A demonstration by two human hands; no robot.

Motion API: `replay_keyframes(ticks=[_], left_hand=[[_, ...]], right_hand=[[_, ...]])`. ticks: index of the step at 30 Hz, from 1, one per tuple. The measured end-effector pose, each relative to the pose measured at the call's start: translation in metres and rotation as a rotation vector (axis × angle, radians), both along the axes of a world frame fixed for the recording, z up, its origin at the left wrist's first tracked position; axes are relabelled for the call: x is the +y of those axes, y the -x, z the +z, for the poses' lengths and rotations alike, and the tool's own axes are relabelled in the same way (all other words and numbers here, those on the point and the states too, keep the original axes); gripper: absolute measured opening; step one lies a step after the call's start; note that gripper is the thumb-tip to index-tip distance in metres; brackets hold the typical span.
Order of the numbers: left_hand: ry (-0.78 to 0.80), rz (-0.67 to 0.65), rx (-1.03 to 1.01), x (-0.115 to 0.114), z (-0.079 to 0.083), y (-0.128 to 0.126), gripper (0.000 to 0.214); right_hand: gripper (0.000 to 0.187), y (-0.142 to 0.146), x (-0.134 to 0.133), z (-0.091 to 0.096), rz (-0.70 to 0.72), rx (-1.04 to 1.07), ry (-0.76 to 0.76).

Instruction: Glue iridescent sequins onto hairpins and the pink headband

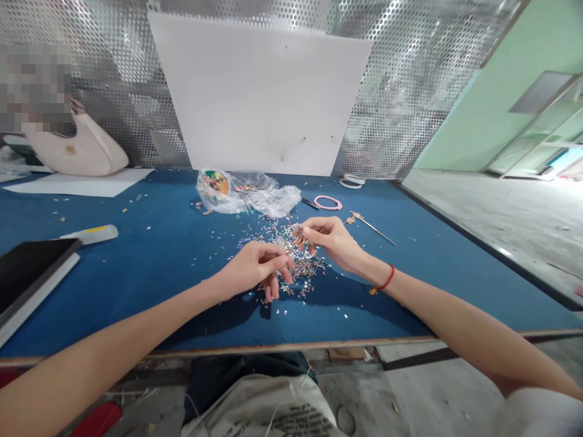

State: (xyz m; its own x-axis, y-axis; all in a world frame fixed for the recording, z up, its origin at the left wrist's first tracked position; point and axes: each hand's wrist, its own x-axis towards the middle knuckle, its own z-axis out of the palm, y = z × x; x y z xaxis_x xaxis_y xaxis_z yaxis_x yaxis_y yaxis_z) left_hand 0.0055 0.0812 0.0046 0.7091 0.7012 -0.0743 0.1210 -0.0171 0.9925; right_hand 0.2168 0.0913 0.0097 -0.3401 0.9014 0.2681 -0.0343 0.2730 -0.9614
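My left hand (255, 267) is closed, thumb and forefinger pinched on the thin stem of what looks like a gold hair stick (297, 243). My right hand (334, 241) pinches at the ornament end of it. Its fingertips partly hide that end, so any small piece between them cannot be made out. Loose shiny sequins (306, 268) lie scattered on the blue table under and around both hands. Right of my right hand rests another gold hair stick (376, 230) with a flat decorative head; a second small gold head (350, 220) shows beside it.
Behind the sequins lie a clear plastic bag (277, 200), a pink-ringed tool (328, 203) and white rings (352, 181). On the left are a dark-topped box (34, 273), a white tube (93, 233) and a handbag (79, 145). A white board (268, 97) stands behind.
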Motion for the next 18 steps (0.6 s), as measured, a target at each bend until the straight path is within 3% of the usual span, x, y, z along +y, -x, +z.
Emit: replay_keyframes(ticks=[7,14,18], left_hand=[[0.007,0.016,0.004,-0.0020,0.0032,-0.0010,0.026],[0.018,0.010,-0.010,-0.0007,-0.0003,-0.0010,0.027],[0.005,0.009,-0.008,-0.0002,-0.0014,-0.0002,0.027]], right_hand=[[0.020,0.0013,-0.0012,0.0018,-0.016,0.042,0.023],[0.014,0.0001,0.0025,0.0030,-0.365,0.120,-0.104],[0.014,-0.0004,0.0039,0.0034,-0.449,0.100,-0.097]])
